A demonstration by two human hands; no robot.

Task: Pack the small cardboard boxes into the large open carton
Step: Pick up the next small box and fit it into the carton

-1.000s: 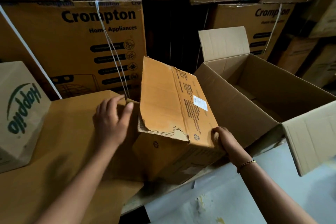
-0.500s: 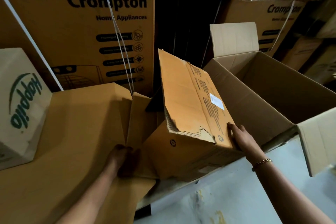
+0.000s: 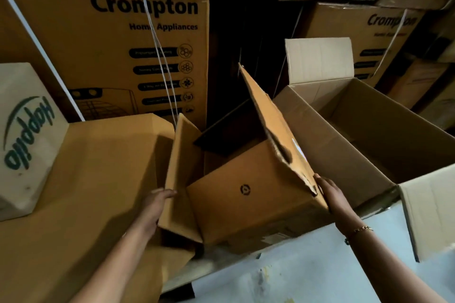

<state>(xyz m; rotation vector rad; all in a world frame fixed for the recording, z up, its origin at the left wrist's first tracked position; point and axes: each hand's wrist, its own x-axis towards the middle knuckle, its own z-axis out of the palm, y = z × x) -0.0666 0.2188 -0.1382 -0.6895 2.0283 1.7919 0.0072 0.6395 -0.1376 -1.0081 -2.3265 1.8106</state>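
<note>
A brown cardboard box with a torn flap stands in front of me, its flaps raised. My left hand holds its left flap from outside, fingers on the flap's edge. My right hand grips the lower corner of the tall torn right flap, which stands up at a tilt. The large open carton sits right beside it to the right, its flaps spread; its inside is dim and its contents are unclear.
A flat brown carton top lies to the left, with a pale "Happilo" box on it. Strapped "Crompton" cartons are stacked as a wall behind. A white surface lies near me at the bottom.
My left hand moved from the box's top-left corner down to the left flap. The right flap swung up and open. The camera moved closer and tilted down.
</note>
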